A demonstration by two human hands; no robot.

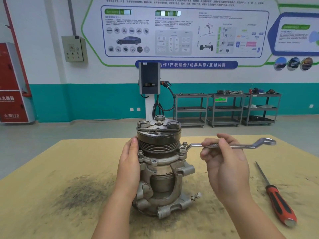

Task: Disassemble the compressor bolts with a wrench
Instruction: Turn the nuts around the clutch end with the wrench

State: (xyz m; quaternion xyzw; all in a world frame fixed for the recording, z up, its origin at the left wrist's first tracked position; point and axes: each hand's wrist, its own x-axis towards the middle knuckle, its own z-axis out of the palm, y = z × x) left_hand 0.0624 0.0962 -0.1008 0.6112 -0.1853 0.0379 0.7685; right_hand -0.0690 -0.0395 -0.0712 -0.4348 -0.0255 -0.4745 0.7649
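Observation:
A grey metal compressor (pixel 160 169) stands upright on the tan table (pixel 51 195), its black pulley on top. My left hand (pixel 129 163) presses flat against its left side with straight fingers. A silver ring wrench (pixel 241 145) lies level to the right, its near ring seated on a bolt (pixel 183 149) at the compressor's right flange. My right hand (pixel 224 159) pinches the wrench shaft near its middle. Other bolts show on the flange, one at the left (pixel 140 153) and one behind (pixel 184 144).
A red and black handled screwdriver (pixel 278 197) lies on the table at the right. A dark grime patch (pixel 81 192) stains the table left of the compressor. Beyond the table stand a charging post (pixel 149 80) and grey shelf carts (pixel 226 109).

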